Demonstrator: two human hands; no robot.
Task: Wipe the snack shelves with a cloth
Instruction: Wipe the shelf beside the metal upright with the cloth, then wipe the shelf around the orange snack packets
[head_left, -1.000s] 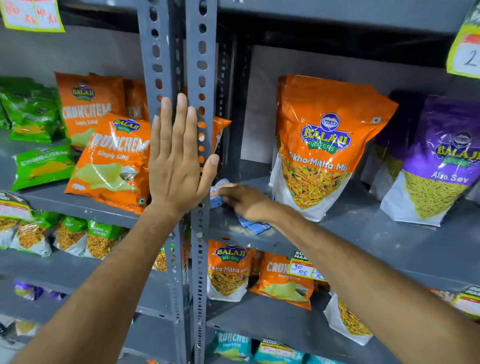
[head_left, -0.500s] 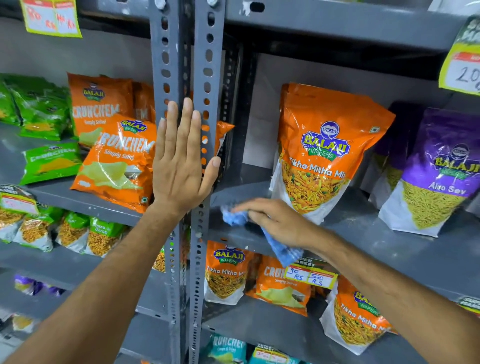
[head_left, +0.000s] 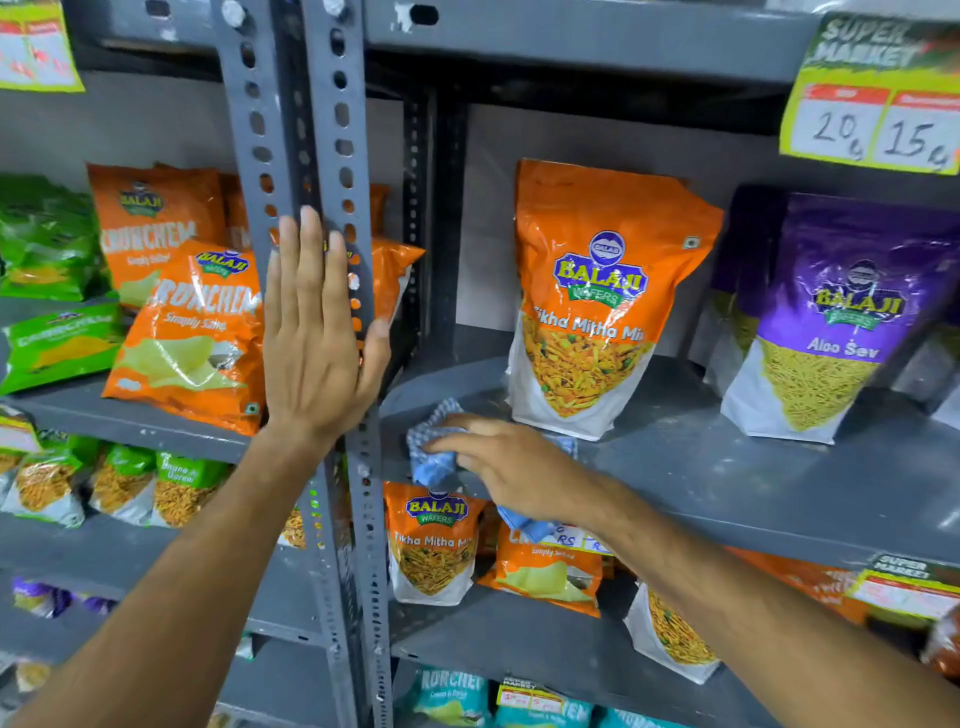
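Note:
My right hand (head_left: 511, 467) presses a blue checked cloth (head_left: 434, 460) flat on the grey metal shelf (head_left: 727, 478), at its front left corner. Part of the cloth hangs over the shelf's front edge below my wrist. My left hand (head_left: 317, 338) lies flat and open against the perforated grey upright posts (head_left: 358, 130), fingers pointing up, holding nothing. An orange Tikha Mitha Mix bag (head_left: 597, 296) stands upright on the shelf just behind my right hand.
A purple Aloo Sev bag (head_left: 831, 322) stands to the right on the same shelf. Orange Crunchem bags (head_left: 192, 332) and green bags (head_left: 47, 244) fill the left bay. More snack bags sit on lower shelves. A price tag (head_left: 878, 119) hangs top right.
My right hand and the cloth have slid back along the shelf's front edge from near the corner post toward the front. The view has come closer. My left hand stays on the posts.

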